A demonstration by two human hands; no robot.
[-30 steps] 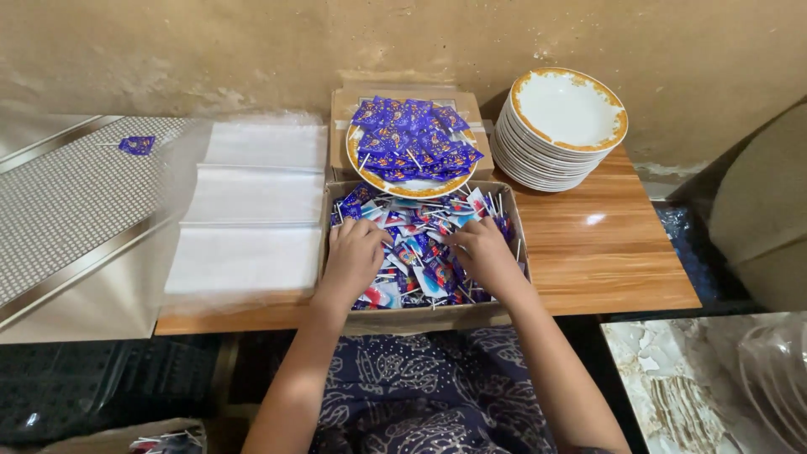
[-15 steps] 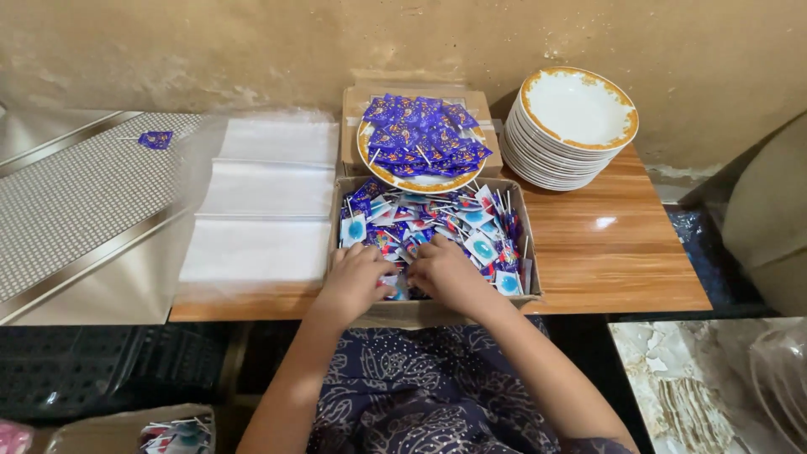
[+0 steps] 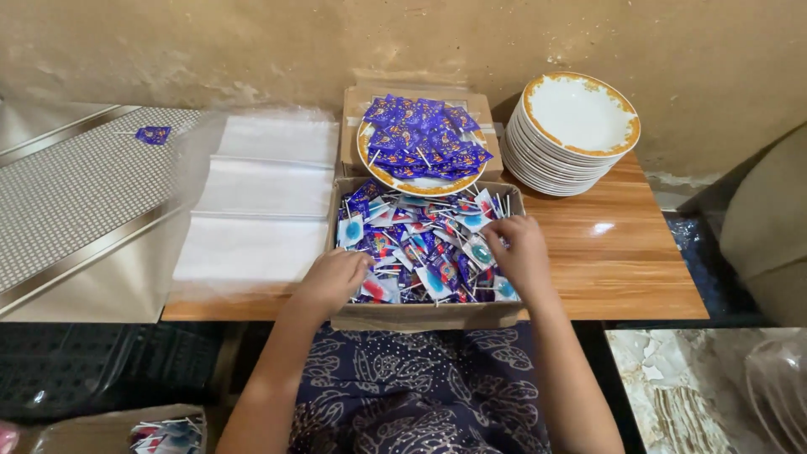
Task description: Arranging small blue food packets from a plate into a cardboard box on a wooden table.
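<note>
- A shallow cardboard box [image 3: 424, 313] sat at the near edge of the table [image 3: 614, 252], heaped with small wrapped sweets on sticks [image 3: 420, 244]; the wrappers were blue, purple, white and red, and thin white sticks poked out in all directions.
- The left hand [image 3: 334, 277] lay at the near left corner of the box, fingers curled down into the sweets; whether it gripped one could not be told.
- The right hand [image 3: 521, 252] rested on the pile at the right side of the box, fingers bent and pressing on the wrappers, with nothing clearly pinched.
- Just behind the box, a gold-rimmed plate [image 3: 420, 181] stood on a second flat carton [image 3: 357, 105], piled with purple-wrapped sweets [image 3: 424, 139].
- To the right of the box and farther back rose a stack of white bowls [image 3: 576, 134] with orange-gold rims.
- To the left of the box lay clear plastic bags [image 3: 265, 197], spread flat and overlapping.
- Farther left of the box stretched a metal tray with a dotted surface [image 3: 71, 193], one purple sweet [image 3: 153, 134] lying on it.
- The table was of orange-brown wood grain, set against a stained, rough plaster wall [image 3: 252, 50].
- Below the box showed a dark blue patterned garment [image 3: 420, 395] on the person's lap.
</note>
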